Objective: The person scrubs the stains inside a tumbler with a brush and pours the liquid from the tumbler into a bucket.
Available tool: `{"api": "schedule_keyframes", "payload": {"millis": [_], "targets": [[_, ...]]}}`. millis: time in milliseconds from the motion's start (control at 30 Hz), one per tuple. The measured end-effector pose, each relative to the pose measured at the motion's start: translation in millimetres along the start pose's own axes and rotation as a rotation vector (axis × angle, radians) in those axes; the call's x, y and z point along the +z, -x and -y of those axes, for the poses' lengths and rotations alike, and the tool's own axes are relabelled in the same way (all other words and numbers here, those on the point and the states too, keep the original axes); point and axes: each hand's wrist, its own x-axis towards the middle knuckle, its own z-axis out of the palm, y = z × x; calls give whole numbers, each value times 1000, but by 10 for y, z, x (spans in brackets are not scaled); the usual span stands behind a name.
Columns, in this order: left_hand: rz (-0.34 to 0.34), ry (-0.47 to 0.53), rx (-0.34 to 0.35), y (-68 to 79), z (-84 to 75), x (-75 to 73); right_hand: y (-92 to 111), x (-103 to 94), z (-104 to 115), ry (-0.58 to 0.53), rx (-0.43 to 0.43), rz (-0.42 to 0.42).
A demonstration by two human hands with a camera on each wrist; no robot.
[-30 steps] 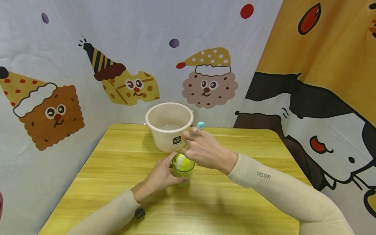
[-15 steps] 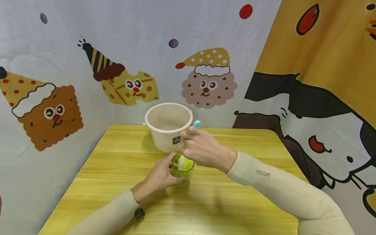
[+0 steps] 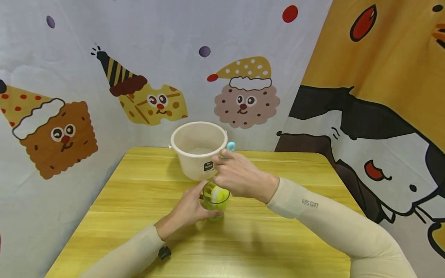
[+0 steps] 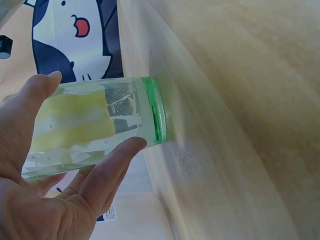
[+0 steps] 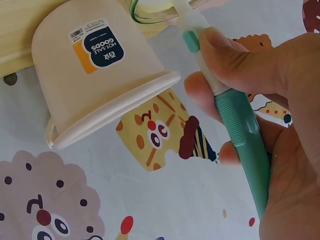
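My left hand [image 3: 187, 208] grips a clear, green-tinted drinking glass [image 3: 216, 212], thumb on one side and fingers round the other. In the left wrist view the glass's thick green base [image 4: 156, 110] is right at the table surface. Inside the glass is the yellow-and-white sponge head [image 3: 219, 194] of a cup brush. My right hand [image 3: 243, 175] holds the brush above the glass by its teal-and-white handle [image 5: 237, 130], tilted, with thumb and fingers wrapped round it. The handle's light-blue end [image 3: 231, 146] sticks out past the knuckles in the head view.
A cream bucket [image 3: 191, 166] with a dark label stands just behind the glass, near the table's back edge. The wood-grain table [image 3: 278, 239] meets a cartoon-printed cloth [image 3: 156, 34] at the back. A dark device [image 3: 164, 253] shows below the left wrist.
The sponge head has shifted and turned a little inside the glass. The handle's end has swung slightly left and down with my right hand. My left hand keeps its hold on the glass.
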Motion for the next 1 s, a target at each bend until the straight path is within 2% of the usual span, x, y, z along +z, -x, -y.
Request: {"api": "schedule_keyframes", "payload": {"millis": [267,633,1000], "targets": [[6,5,-7,13,-28,-15,7,-3,-4,-51,-5,16],[3,11,-11,15,-45,0,38,11,34,-96,-4,-27],[15,-3,-9,6,-38,-6,23,37,96,-66,-14,-76]]}}
